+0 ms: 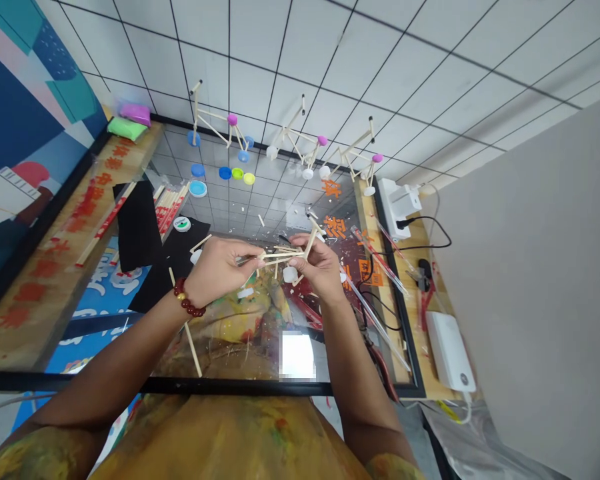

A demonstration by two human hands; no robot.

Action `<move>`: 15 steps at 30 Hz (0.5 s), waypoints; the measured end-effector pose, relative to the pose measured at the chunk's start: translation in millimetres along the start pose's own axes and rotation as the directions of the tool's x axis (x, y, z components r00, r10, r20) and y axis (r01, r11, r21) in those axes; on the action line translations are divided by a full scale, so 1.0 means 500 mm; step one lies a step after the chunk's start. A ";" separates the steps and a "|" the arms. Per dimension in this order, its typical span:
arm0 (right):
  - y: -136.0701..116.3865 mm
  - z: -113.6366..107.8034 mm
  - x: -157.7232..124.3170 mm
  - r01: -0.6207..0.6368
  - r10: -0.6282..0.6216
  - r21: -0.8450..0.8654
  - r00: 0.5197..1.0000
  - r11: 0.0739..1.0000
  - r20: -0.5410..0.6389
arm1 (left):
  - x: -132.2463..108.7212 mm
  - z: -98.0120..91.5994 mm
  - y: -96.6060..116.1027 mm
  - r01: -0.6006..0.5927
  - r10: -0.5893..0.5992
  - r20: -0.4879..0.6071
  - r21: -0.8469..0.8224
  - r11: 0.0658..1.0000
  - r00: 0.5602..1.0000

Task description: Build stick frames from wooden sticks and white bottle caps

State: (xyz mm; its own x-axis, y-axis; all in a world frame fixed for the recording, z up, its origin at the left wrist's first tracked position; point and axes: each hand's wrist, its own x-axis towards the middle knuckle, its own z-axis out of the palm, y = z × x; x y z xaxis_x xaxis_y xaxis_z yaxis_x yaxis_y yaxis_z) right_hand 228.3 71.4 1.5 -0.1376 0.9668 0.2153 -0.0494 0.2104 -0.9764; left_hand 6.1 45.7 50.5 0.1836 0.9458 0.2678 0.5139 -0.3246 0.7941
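in the head view, a stick frame [306,251] of thin pale wood hangs above the middle of the bench [240,387], between the two hands and lifted clear of the glass top. the left hand [225,267] has its grip pinched on the frame's left end, thumb against forefinger; the right hand [323,270] has its grip curled around the other end, near where an upright piece meets the long sticks. the frame will probably handle as something very light, stiff along each stick but fragile at the joints, where a twist could snap or loosen it; the dry wood ought not to be slippery, so a fingertip hold close to a joint, without squeezing, looks best. a translucent white cap [290,275] sits just by the right thumb, and i cannot tell whether it is fixed to the frame. along the far edge of the bench stand three angular stick models [213,127], with round pink balls [232,120] and cap-like discs at their feet. nearer the far left corner are smooth plastic caps [198,189] in blue and yellow, and soft-looking purple [135,114] and green packets [127,129]. a flat matte black sheet [139,227] lies toward the left edge, and a slim, straight loose stick [193,350] points at the near edge, over hard, glossy glass dotted with pale crumbs.
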 end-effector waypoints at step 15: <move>0.006 -0.040 -0.022 -0.030 0.036 -0.068 0.994 0.997 0.098 | -0.012 0.015 0.003 -0.069 0.070 -0.039 0.025 0.997 0.997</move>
State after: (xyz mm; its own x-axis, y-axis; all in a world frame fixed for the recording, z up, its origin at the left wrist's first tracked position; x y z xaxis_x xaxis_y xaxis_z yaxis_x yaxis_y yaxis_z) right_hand 249.4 64.3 -4.2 -0.2360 0.9548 0.1807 0.0221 0.1911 -0.9813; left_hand 12.1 39.7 45.8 0.1862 0.9205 0.3436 0.5212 -0.3890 0.7596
